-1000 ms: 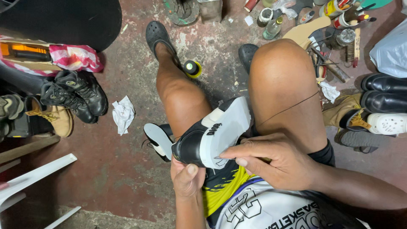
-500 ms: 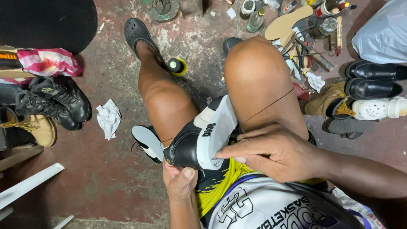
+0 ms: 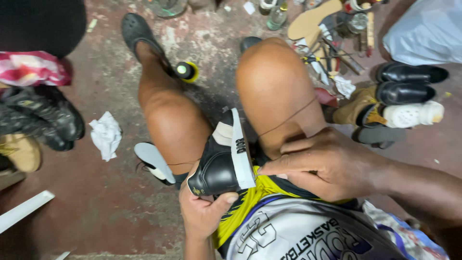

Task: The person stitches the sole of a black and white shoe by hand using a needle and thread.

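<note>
A black sneaker with a white sole (image 3: 225, 159) rests on its side between my thighs, sole edge facing right. My left hand (image 3: 202, 212) grips its heel from below, thumb across the black upper. My right hand (image 3: 322, 163) lies on my right thigh beside the sole, fingers pinched together at the sole's edge. A thin brown thread (image 3: 288, 118) runs from near the sneaker across my right thigh. What my right fingers pinch is too small to see.
A second shoe with a pale sole (image 3: 153, 162) lies under my left leg. Crumpled white paper (image 3: 106, 135) lies on the red floor, black boots (image 3: 43, 118) at left. Black shoes (image 3: 409, 82), tools (image 3: 337, 33) and a small black-and-yellow can (image 3: 185, 71) sit ahead and to the right.
The view has drifted, shifting the scene right. The sneaker has turned so its sole edge faces right, and my right hand has slid off its sole to beside it.
</note>
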